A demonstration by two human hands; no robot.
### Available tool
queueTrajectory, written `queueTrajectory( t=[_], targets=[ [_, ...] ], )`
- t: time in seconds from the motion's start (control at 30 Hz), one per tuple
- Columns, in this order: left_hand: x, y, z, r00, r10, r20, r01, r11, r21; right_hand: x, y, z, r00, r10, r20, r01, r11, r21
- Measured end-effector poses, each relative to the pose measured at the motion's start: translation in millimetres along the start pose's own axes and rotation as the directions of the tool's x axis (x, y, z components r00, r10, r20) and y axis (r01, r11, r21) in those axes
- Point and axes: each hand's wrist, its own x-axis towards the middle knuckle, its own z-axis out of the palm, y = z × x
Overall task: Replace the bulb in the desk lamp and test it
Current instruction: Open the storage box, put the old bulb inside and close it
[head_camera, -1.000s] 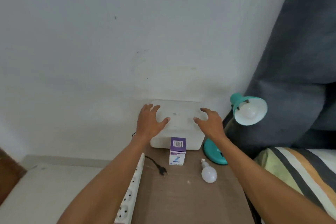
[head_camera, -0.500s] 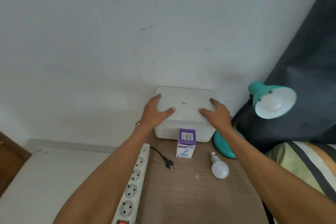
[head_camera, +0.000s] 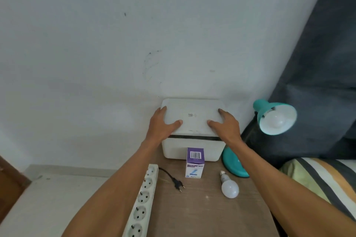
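Note:
A teal desk lamp stands at the right, its shade (head_camera: 262, 108) tilted toward me with a white bulb (head_camera: 276, 120) inside and its round base (head_camera: 232, 163) on the wooden table. A loose white bulb (head_camera: 229, 187) lies on the table in front of the base. A purple and white bulb box (head_camera: 195, 162) stands upright before a white storage box (head_camera: 192, 148). My left hand (head_camera: 160, 124) and my right hand (head_camera: 225, 124) grip the two sides of the white lid (head_camera: 193, 115), which is raised a little, showing a dark gap under its front edge.
A white power strip (head_camera: 143, 201) runs along the table's left edge. The lamp's black plug (head_camera: 178, 183) lies unplugged beside it. A dark curtain (head_camera: 317, 82) hangs at the right above a striped bed cover (head_camera: 327, 179). The white wall is directly behind the storage box.
Both hands have settled on the lid's sides and raised it slightly, opening a dark gap at the front. My view has shifted closer and lower.

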Motion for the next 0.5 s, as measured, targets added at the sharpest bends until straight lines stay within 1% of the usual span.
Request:
queueTrajectory(
  t=[0.2, 0.33, 0.5],
  targets=[
    [-40, 17, -17, 0.998, 0.057, -0.039, -0.056, 0.998, 0.036, -36, -10, -16, 0.999, -0.029, -0.028, 0.03, 1.0, 0.01],
    [-91, 17, -21, 0.998, 0.049, -0.042, -0.048, 0.998, 0.032, -81, -8, -23, 0.998, -0.04, -0.042, 0.04, 0.999, 0.017],
    [-161, 4, -17, 0.998, 0.032, -0.061, -0.029, 0.998, 0.049, -151, 16, -23, 0.997, -0.036, -0.072, 0.037, 0.999, 0.009]
  ],
)
